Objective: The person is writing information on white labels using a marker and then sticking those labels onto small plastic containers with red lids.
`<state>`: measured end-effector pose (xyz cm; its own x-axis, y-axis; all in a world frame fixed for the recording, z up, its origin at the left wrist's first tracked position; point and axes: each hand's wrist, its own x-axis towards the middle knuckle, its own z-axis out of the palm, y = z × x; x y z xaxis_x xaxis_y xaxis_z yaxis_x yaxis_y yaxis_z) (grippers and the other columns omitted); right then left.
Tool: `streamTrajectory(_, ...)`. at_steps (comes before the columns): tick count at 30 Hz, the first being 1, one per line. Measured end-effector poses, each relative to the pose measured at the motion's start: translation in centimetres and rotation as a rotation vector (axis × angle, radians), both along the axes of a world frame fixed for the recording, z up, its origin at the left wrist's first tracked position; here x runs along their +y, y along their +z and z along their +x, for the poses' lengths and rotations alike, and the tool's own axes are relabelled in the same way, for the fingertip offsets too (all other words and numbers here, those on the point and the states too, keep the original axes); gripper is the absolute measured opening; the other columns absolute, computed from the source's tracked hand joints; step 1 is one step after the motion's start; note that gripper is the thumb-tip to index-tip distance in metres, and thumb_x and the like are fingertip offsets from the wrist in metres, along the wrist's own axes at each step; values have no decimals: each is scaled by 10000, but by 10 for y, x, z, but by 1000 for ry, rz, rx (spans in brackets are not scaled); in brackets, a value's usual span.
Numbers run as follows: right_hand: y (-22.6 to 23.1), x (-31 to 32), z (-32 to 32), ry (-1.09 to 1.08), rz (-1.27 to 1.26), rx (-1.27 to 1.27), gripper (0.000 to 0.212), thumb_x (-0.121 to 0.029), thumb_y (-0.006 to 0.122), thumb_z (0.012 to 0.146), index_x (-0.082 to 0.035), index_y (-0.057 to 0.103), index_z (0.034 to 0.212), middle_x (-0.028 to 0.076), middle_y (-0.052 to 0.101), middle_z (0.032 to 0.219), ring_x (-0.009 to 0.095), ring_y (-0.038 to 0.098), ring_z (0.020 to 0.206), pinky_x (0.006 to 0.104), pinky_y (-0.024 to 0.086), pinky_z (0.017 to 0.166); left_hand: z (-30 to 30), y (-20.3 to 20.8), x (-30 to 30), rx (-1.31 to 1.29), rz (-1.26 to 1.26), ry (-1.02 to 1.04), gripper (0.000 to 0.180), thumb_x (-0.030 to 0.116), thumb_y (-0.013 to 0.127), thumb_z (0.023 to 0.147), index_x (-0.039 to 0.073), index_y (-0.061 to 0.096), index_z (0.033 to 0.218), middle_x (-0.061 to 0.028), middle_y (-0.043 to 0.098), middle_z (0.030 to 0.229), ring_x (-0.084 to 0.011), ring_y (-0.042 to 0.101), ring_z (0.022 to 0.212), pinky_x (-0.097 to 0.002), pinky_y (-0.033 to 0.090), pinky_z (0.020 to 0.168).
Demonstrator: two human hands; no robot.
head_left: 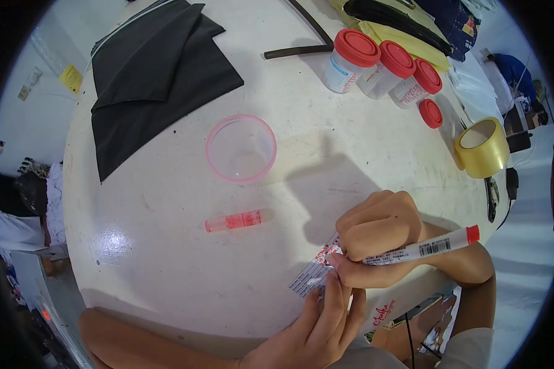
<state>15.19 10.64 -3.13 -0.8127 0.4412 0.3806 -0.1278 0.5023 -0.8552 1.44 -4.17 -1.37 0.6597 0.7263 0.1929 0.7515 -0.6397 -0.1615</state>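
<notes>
In my right hand (381, 230) is a white marker (434, 247) with a barcode and a red end, gripped in closed fingers. Its writing tip is hidden behind the hand. A small white printed label (311, 277) with red and dark lettering lies under both hands near the table's front right edge. The fingertips of my left hand (317, 323) press on the label's lower edge and hold it, close beside the right hand. Left of the hands, a short clear tube (232, 221) with red markings lies on its side. Behind it stands a clear round cup with a pink rim (240, 115).
Several clear containers with red lids (356, 47) stand at the back right, with a small red lid (431, 113) by them. A yellow tape roll (492, 158) sits at the right edge. Black fabric (166, 80) covers the back left of the white table (154, 258). A bent black strip (301, 50) lies behind.
</notes>
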Motion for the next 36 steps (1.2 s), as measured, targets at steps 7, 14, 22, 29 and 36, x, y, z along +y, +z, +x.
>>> streamTrajectory(7, 2, 0, 1, -4, -34, -26, 363, 102, 625, 693, -42, 346, 513, 47, 374, 441, 196, 372, 339, 312, 228, 334, 1, -1, -1, -12, -25, -5, 366, 220, 453, 917, -3, 605, 1164, -229, 587, 1213, -355, 513, 1183, -349, 477, 936)
streamTrajectory(14, 1, 2, 2, 7, 59, -37, 362, 93, 622, 707, -45, 345, 518, 42, 369, 440, 193, 372, 337, 317, 226, 334, 2, -3, -2, -17, -7, 0, 370, 210, 441, 925, -5, 605, 1179, -228, 587, 1216, -357, 512, 1191, -354, 481, 940)
streamTrajectory(22, -4, 1, 2, -6, 8, 8, 344, 101, 617, 692, -37, 354, 519, 42, 357, 435, 193, 355, 324, 317, 216, 328, 0, -1, -1, -10, -17, -14, 365, 203, 443, 929, -6, 610, 1177, -230, 591, 1214, -357, 521, 1196, -355, 484, 956)
streamTrajectory(29, -6, 1, 3, -6, -1, 15, 333, 108, 608, 683, -33, 353, 522, 40, 344, 434, 192, 350, 324, 305, 215, 328, 0, 2, 2, 12, -58, -48, 351, 187, 449, 934, -8, 609, 1178, -238, 586, 1222, -355, 522, 1201, -349, 486, 953)
streamTrajectory(36, -1, 3, 2, -19, 12, 44, 349, 124, 605, 666, -38, 331, 522, 39, 331, 434, 184, 313, 319, 307, 179, 331, 1, -6, 6, -31, -57, -40, 308, 137, 474, 922, 10, 611, 1168, -224, 601, 1209, -330, 554, 1168, -335, 498, 927)
